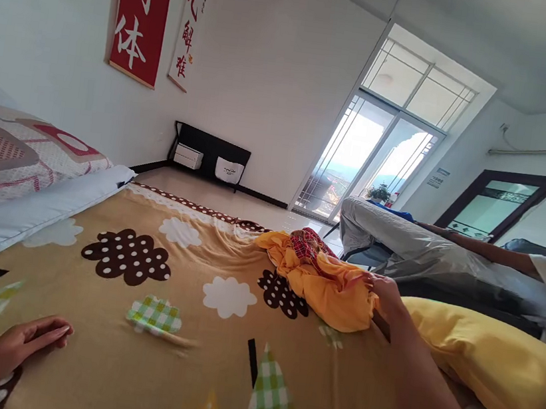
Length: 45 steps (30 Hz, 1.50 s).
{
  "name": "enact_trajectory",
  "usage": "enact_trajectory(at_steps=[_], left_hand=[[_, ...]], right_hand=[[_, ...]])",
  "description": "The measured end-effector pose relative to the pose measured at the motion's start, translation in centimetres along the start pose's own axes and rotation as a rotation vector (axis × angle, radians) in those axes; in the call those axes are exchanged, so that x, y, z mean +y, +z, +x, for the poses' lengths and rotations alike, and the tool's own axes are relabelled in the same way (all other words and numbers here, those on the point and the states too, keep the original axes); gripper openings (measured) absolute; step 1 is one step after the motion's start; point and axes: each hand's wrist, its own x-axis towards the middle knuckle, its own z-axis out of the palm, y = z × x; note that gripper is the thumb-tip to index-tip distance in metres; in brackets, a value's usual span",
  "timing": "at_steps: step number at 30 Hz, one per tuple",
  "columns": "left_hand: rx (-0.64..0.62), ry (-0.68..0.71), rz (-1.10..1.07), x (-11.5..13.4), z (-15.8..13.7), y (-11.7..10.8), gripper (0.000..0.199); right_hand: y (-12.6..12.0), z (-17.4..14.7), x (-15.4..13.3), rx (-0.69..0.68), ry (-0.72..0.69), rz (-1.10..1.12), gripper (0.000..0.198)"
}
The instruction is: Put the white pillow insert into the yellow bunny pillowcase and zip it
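Gripping a bunched-up orange cloth [336, 292] on a patterned sheet [113, 304]

So from the head cam, the right hand [385, 294] has its fingers closed on the right end of the cloth, which sits crumpled toward the sheet's right side with some red plaid fabric [306, 246] bundled against it. Left hand's [41, 336] loosely half-curled and empty, down by the sheet's lower left. Yellow cushion [488, 360] just beside the right forearm.

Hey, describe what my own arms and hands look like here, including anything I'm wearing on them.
Your left hand and right hand are both ungloved, with slim fingers. No ring, watch or bracelet shows on either. Both forearms are bare as far as the picture shows, with no sleeve in sight.
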Motion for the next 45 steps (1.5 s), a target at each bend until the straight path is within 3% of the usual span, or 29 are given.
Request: enact_trajectory(at_steps=[5,10,12,15,18,21,24,29,32,35,38,40,43,45], left_hand=[[-0.105,-0.029,-0.037,2.0,-0.9,-0.3,0.035],[-0.180,0.039,-0.112,4.5,-0.7,0.0,0.033],[-0.250,0.087,-0.128,7.3,-0.8,1.0,0.037],[-0.323,0.222,-0.196,13.5,-1.9,3.3,0.055],[-0.434,0.305,-0.289,19.2,-3.7,6.1,0.073],[-0.569,0.374,-0.274,21.7,-4.6,8.4,0.047],[-0.421,0.338,-0.323,21.4,-4.3,8.8,0.026],[-0.143,0.130,-0.648,21.8,-3.3,5.3,0.022],[-0.054,0.089,-0.799,24.2,-3.5,3.3,0.010],[-0.052,0.153,-0.890,27.6,-4.2,3.0,0.005],[-0.129,0.296,-0.947,31.1,-4.9,3.9,0.008],[-0.189,0.388,-0.980,33.3,-5.4,4.5,0.009],[-0.265,0.518,-0.992,35.6,-5.8,4.5,0.011],[-0.257,0.593,-0.997,36.2,-5.7,3.4,0.011]], right_hand=[[-4.4,0.2,-6.5,-0.064,-0.064,0.284,0.030],[-4.7,-1.6,-15.4,-0.146,-0.228,0.533,0.039],[-4.1,-3.0,-19.5,-0.228,-0.340,0.674,0.039],[-2.7,-6.0,-25.0,-0.356,-0.510,0.787,0.038],[-0.9,-9.0,-28.6,-0.416,-0.597,0.828,0.039],[0.7,-11.5,-29.8,-0.533,-0.571,0.854,0.042],[2.1,-13.4,-29.1,-0.704,-0.527,0.696,0.046],[4.2,-17.0,-27.5,-0.944,-0.564,0.124,0.062],[5.5,-20.4,-27.9,-1.136,-0.659,-0.145,0.053],[6.5,-24.3,-29.1,-1.262,-0.666,-0.303,0.063],[7.6,-27.0,-30.5,-1.195,-0.609,-0.106,0.062],[8.6,-27.6,-31.2,-1.049,-0.617,0.011,0.052],[9.7,-26.1,-31.3,-0.697,-0.606,-0.218,0.033],[9.6,-23.7,-30.7,-0.532,-0.553,-0.420,0.025]])
